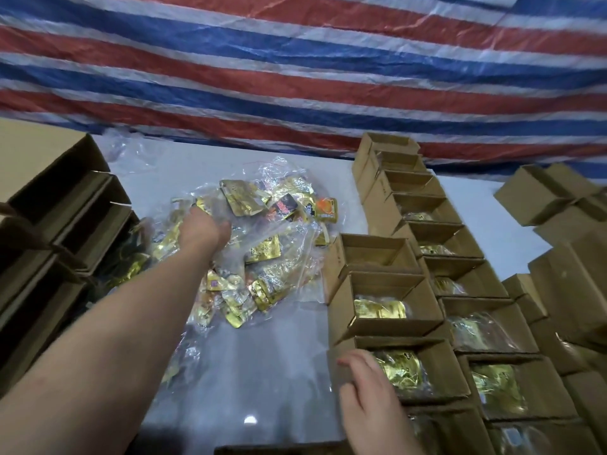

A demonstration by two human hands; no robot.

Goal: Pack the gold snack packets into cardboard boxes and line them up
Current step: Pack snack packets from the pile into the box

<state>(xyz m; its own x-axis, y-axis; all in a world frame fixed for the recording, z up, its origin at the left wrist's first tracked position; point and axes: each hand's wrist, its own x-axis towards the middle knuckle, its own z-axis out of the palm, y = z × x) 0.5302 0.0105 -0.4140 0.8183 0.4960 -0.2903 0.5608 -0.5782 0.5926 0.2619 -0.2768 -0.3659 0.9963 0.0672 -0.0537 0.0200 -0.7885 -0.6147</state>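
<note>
2 hands (202, 229), many gold packets (262, 252)

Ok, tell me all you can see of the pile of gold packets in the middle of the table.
The pile of gold packets lies loose on the pale table, between dark boxes on the left and the rows of open cardboard boxes on the right. The packets are small, shiny, foil-like, mostly gold, a few with orange or dark print, jumbled at all angles among crumpled clear plastic bags. The left hand reaches into its left part, fingers hidden among plastic and packets, so its grasp cannot be told.
</note>
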